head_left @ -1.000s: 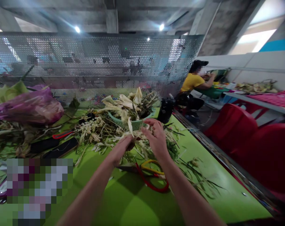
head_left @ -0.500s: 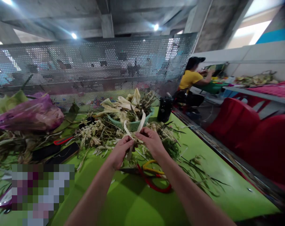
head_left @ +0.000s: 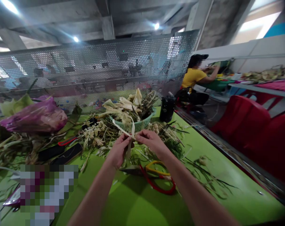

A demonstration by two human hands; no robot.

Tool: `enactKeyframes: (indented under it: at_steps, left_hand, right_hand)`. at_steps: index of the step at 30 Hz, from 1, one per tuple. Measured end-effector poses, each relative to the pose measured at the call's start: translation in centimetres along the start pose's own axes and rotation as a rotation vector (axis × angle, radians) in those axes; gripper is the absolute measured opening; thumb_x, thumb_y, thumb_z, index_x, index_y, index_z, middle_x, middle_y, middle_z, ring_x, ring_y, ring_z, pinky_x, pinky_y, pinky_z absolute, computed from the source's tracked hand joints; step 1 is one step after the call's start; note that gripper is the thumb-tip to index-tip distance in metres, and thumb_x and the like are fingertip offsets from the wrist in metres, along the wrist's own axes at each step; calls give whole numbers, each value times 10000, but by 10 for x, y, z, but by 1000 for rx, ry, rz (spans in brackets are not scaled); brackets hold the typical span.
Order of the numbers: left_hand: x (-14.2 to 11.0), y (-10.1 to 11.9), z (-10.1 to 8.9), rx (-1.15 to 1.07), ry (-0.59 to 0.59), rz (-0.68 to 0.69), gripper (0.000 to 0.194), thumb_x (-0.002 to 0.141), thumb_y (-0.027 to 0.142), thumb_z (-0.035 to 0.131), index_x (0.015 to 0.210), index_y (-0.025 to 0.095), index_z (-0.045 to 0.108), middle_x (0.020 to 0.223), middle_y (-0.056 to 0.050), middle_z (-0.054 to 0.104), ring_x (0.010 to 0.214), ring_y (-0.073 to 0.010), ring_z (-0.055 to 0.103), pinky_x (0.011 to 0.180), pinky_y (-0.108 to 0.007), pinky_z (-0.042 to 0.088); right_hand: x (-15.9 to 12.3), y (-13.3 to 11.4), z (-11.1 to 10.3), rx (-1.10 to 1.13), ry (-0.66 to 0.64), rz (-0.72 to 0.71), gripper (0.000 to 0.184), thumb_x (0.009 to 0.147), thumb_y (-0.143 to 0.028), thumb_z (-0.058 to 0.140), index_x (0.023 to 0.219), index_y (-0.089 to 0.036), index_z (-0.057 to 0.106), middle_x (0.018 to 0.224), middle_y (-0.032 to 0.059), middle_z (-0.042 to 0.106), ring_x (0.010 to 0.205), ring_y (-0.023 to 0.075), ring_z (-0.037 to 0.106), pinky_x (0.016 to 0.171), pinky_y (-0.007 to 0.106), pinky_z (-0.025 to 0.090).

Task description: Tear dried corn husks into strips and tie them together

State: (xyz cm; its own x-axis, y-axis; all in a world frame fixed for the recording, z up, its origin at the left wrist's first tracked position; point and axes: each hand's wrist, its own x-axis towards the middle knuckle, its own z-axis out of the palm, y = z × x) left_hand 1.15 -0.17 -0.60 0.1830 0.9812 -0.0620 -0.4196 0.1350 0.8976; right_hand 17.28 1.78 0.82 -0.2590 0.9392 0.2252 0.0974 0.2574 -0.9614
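Pale strips of dried plant husk (head_left: 133,128) cross between my two hands, with ends sticking up and out to the left. My left hand (head_left: 120,149) pinches them from the left, and a tail hangs below its fingers. From the right, my right hand (head_left: 149,140) pinches the strips close to the crossing. Scissors (head_left: 157,177) with one red and one yellow handle lie on the green table (head_left: 123,204) under my hands, partly behind my right forearm. Just beyond stands a green basket (head_left: 142,125) heaped with dried husks (head_left: 133,103).
Dried flower-like scraps (head_left: 97,133) spread around the basket. A black cup (head_left: 167,110) stands at its right. On the left lie a purple plastic bag (head_left: 41,116), a red-handled tool (head_left: 67,142) and dark flat pieces (head_left: 67,153). A person in yellow (head_left: 194,78) sits beyond red chairs (head_left: 241,125).
The upright strip has shifted left and now crosses the other, whose free end has swung out to the left. My hands stay close together. The view has turned slightly.
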Motion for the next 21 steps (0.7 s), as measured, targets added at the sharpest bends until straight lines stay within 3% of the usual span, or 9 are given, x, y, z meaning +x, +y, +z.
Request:
enactKeyframes:
  at_steps: [13, 21]
  left_hand:
    - [1, 6, 3, -18, 87, -46, 342, 640, 408, 755, 796, 139, 612, 670, 32, 531, 530, -34, 449, 499, -152, 382]
    - [0, 4, 1, -40, 63, -40, 285, 657, 356, 739, 774, 163, 565, 579, 62, 472, 484, -40, 421, 472, -153, 346]
  right_hand:
    - [-2, -6, 5, -87, -37, -102, 143, 730, -306, 666, 708, -177, 610, 667, -6, 584, 651, 142, 510, 630, 269, 401]
    - [-3, -5, 6, -96, 15, -58, 152, 725, -311, 654, 712, -172, 594, 666, -13, 561, 645, 132, 487, 624, 255, 384]
